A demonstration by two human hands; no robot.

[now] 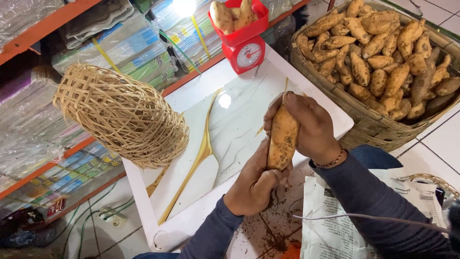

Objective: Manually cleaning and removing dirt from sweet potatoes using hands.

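**Sweet potato held upright over the marbled board**

White floor tiles (pixel 443 141) and a white board with gold veining (pixel 225 120) fill the space below me, with shelves of wrapped paper goods (pixel 129 45) behind. I hold one long orange-brown sweet potato (pixel 282 136) between both hands, just above the near edge of the board. Its long axis runs nearly vertical in my view, tilted slightly, with the upper tip pointing away from me toward the red kitchen scale (pixel 245 45) and the lower tip pointing back toward my lap.

My right hand (pixel 309 127) wraps over the upper part from the right side, fingers curled around it, the thumb lying along the top end. My left hand (pixel 254 184) cups the lower end from underneath, fingers closed on it. Both grips are narrow and full of the tuber.

Loose dark soil crumbs (pixel 268 216) lie on the tile below my left wrist. A sheet of newspaper (pixel 330 220) rests beside my right forearm. An upturned woven bamboo basket (pixel 122 115) lies on its side on the left of the board, well apart from my hands. A large wicker basket heaped with sweet potatoes (pixel 373 122) stands to the right, near my right hand. The scale's red pan holds a few more tubers.
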